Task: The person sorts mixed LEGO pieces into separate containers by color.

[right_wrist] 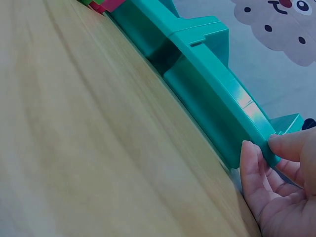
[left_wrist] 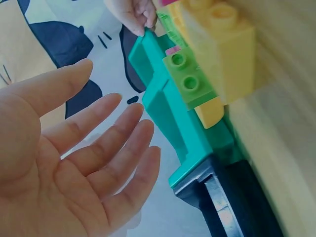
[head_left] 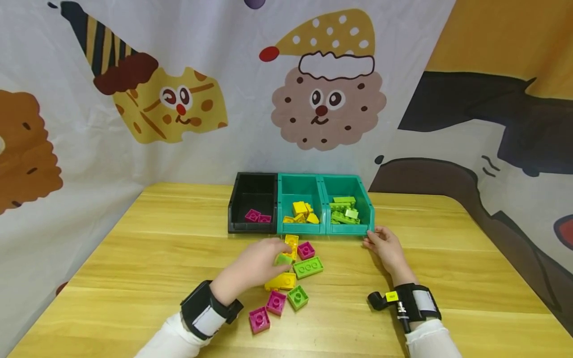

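Note:
My left hand (head_left: 250, 263) hovers over the loose toy building blocks, its fingers spread and relaxed with nothing held in the left wrist view. Closest to its fingertips is a small lime green block (head_left: 284, 259), partly covered by the hand in the head view. A yellow block (head_left: 292, 240) and another yellow block (head_left: 284, 282) lie around it. To their right are a magenta block (head_left: 306, 250) and a long green block (head_left: 309, 267). With thumb and fingers, my right hand (head_left: 388, 251) pinches the front right corner of the right-hand teal bin (right_wrist: 212, 103).
Left of the two teal bins, a black bin (head_left: 252, 227) holds magenta blocks. Yellow blocks (head_left: 301, 209) sit in the middle bin, green blocks (head_left: 343, 211) in the right one. Nearer me lie a green block (head_left: 298, 297) and two magenta blocks (head_left: 259, 319). A printed cloth hangs behind.

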A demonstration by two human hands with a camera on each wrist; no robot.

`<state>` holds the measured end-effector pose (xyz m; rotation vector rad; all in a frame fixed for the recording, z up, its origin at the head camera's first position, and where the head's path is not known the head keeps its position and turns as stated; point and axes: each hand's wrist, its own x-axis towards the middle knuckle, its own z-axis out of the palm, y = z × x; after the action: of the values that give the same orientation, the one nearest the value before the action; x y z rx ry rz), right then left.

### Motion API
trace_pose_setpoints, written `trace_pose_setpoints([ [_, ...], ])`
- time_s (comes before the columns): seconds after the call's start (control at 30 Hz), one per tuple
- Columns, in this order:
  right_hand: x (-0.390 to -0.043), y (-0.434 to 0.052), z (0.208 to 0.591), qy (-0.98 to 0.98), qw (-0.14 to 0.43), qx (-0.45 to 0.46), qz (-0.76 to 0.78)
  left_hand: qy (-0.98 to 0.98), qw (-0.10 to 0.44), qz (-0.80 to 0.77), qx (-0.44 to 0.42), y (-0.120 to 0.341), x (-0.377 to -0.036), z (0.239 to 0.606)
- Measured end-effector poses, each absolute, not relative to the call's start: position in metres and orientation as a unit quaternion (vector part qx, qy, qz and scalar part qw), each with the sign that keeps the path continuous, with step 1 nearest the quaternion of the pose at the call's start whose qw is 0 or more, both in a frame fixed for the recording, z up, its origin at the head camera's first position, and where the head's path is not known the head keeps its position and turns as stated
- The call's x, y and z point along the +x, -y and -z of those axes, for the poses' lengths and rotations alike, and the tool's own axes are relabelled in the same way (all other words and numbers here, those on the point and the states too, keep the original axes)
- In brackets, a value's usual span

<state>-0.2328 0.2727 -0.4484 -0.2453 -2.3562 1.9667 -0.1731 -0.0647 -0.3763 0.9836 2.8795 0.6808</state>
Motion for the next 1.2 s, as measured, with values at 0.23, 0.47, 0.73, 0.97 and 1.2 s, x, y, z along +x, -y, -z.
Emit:
trace_pose_setpoints([
  [0.23,-0.233,-0.272,0.447,0.76,0.035,-0.078,-0.644,-0.931,0.029,-0.197,0.305,0.072,-0.166,0.383],
  [0.47,-0.232,-0.273,0.448,0.764,0.034,-0.079,-0.64,-0.936,0.041,-0.181,0.3,0.078,-0.164,0.39],
  [0.73,-0.232,-0.272,0.447,0.766,0.035,-0.081,-0.637,-0.938,0.044,-0.17,0.297,0.084,-0.16,0.394],
  [0.97,-0.232,-0.271,0.447,0.762,0.038,-0.077,-0.642,-0.937,0.056,-0.167,0.303,0.086,-0.158,0.393],
  [1.2,-0.232,-0.271,0.447,0.761,0.036,-0.078,-0.643,-0.935,0.074,-0.165,0.303,0.086,-0.154,0.391],
])
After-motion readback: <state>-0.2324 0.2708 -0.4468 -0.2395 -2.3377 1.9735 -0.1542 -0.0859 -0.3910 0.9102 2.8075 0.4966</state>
